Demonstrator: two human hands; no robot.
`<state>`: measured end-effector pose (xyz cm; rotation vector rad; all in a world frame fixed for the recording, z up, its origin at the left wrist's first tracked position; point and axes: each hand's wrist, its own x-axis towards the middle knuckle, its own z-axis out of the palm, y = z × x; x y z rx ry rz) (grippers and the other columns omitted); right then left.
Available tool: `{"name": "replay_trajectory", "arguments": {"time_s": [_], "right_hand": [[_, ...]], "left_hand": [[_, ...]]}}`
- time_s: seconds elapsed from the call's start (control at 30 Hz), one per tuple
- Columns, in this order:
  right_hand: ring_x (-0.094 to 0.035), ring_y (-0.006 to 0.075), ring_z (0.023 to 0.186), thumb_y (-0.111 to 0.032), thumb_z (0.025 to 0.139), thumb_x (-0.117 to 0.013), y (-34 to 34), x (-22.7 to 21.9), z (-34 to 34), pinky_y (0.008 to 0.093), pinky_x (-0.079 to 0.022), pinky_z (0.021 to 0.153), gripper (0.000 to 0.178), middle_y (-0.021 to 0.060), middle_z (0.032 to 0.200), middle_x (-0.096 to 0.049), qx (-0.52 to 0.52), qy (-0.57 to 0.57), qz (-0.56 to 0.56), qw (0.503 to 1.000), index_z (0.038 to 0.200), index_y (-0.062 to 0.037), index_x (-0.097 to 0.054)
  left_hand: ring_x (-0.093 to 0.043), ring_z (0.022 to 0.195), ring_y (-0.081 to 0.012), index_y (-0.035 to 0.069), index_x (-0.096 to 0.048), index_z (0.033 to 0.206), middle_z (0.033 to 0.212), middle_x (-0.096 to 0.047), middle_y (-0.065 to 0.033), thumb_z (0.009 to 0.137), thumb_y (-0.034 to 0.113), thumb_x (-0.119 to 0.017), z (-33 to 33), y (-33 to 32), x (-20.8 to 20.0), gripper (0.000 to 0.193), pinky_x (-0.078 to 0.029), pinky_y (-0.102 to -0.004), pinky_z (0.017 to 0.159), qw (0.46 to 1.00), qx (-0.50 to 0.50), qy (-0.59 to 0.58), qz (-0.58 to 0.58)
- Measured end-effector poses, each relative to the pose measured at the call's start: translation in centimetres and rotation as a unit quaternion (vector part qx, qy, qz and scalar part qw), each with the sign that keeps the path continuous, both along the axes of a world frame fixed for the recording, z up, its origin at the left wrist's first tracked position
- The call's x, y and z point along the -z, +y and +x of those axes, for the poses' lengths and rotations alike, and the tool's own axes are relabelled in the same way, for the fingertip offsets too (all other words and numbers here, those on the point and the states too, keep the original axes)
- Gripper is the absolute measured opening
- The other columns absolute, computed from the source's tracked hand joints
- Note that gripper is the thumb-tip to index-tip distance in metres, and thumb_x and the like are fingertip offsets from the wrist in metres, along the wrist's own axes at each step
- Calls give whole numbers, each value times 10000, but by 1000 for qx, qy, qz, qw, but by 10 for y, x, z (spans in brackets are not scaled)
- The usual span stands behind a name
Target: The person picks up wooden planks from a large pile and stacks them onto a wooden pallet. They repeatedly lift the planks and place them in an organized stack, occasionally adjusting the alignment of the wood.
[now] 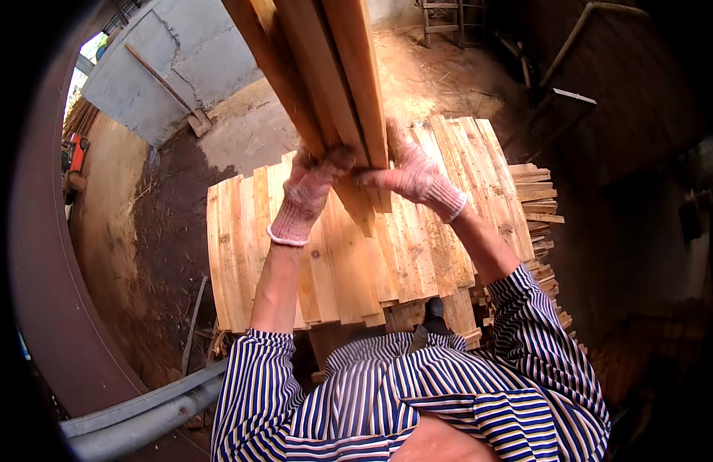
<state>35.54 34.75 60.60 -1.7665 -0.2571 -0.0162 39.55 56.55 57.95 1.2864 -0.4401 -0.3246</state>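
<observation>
- Planks (pixel 325 69), a bundle of several long pale boards, rise steeply from the hands toward the top of the view, their lower ends just above the stack.
- Left hand (pixel 308 192), in a pinkish knit glove, is closed around the bundle's lower left edge, fingers curled tight on the wood.
- Right hand (pixel 414 175), gloved the same, grips the lower right edge, thumb and fingers wrapped over the boards.
- Stack (pixel 241 254) of similar boards lies flat below the hands, laid side by side, with more offcuts piled at its right.
- Sleeves are blue-and-white striped; a dirt floor and a grey wall lie beyond.
- Handling, as a judgement: the boards look stiff, rough-sawn and splintery, fairly heavy as a bundle and top-heavy when held on end; loose boards could slide apart, so a firm two-handed squeeze near the lower ends suits them.
</observation>
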Motion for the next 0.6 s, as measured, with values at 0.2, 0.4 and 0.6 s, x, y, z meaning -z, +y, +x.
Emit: {"name": "replay_trajectory", "arguments": {"time_s": [0.2,0.4,0.6], "right_hand": [[-583,313,1218,-141,791,-845,-3,74,-1,376,-475,1096,1040,215,1410,-541,23,77,-25,996,1579,-55,-172],[-594,307,1125,-204,891,-739,16,46,-1,435,-577,994,682,189,1324,-571,21,-36,107,993,1454,-50,-386],[-604,289,1148,-292,655,-921,-32,-24,-5,441,-531,1052,883,145,1291,-624,31,110,52,992,1401,-60,-510]], "left_hand": [[-671,1046,-156,65,-661,1259,1208,-713,-44,850,167,-832,1,-3,26,455,-553,-311,922,998,46,31,32],[-675,1042,-151,69,-676,1226,1178,-723,-42,746,119,-893,5,0,-17,529,-550,-314,925,999,28,21,38],[-648,1141,-240,2,-454,1439,1242,-660,-122,677,57,-934,32,55,-58,902,-586,-379,986,989,-5,73,129]]}}
